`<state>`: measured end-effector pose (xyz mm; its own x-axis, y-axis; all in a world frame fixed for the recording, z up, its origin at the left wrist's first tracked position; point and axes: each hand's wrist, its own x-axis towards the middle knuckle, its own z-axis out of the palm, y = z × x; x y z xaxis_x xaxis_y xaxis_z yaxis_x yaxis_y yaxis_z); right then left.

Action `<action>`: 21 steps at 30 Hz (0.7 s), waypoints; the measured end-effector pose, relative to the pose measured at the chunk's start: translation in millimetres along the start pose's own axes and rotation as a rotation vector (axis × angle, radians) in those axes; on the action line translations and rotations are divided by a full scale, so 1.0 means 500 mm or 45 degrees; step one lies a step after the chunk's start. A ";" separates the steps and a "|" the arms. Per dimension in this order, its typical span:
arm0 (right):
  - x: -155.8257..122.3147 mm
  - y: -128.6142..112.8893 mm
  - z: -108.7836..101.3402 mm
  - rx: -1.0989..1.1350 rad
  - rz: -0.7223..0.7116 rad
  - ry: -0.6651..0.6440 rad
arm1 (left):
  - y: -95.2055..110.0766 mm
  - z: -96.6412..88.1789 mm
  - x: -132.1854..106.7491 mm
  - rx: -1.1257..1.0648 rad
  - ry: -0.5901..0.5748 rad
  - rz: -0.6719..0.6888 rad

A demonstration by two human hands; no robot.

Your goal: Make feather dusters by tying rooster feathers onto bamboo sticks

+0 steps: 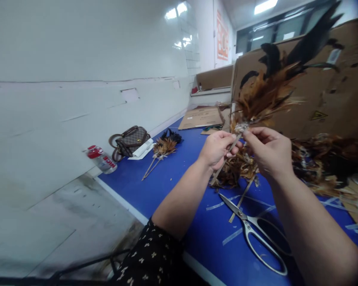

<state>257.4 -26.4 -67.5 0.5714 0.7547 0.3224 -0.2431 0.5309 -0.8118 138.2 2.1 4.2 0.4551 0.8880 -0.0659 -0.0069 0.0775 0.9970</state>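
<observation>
My left hand (220, 149) is closed around the thin flat stick of a feather bundle (264, 95), which is held tilted up and to the right. Brown feathers fan out from its base, with long black ones at the tip. My right hand (268, 149) pinches the pale, fluffy base of the bundle where the feathers meet the stick. Below my hands lie loose brown feathers (226, 174) and another flat stick (241, 198). Scissors (250, 226) with silver handles rest on the blue table (179, 174), their blades nearly together.
Finished-looking feather bundles (164, 147) lie at the left by a checked handbag (133, 141) and a plastic bottle (103, 159). Flat cardboard (201, 118) is at the back. A large cardboard box (310, 91) stands at the right behind more loose feathers (325, 159). Tape strips (232, 237) stick to the table.
</observation>
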 end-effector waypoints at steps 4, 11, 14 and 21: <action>-0.002 0.019 0.001 -0.060 -0.016 -0.046 | 0.020 -0.010 -0.001 -0.097 -0.019 0.013; -0.039 0.185 0.039 -0.764 -0.241 -0.793 | 0.068 -0.044 -0.002 -0.169 0.166 0.158; -0.088 0.251 0.072 -0.920 -0.399 -1.028 | 0.072 -0.050 -0.002 -0.171 0.201 0.197; -0.145 0.289 0.091 -1.022 -0.499 -1.274 | 0.055 -0.048 0.001 -0.085 0.084 0.221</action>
<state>145.2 13.0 -186.3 -0.4017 0.7447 0.5330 0.5244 0.6642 -0.5327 116.9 15.3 30.7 0.3823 0.9184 0.1023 -0.1403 -0.0517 0.9888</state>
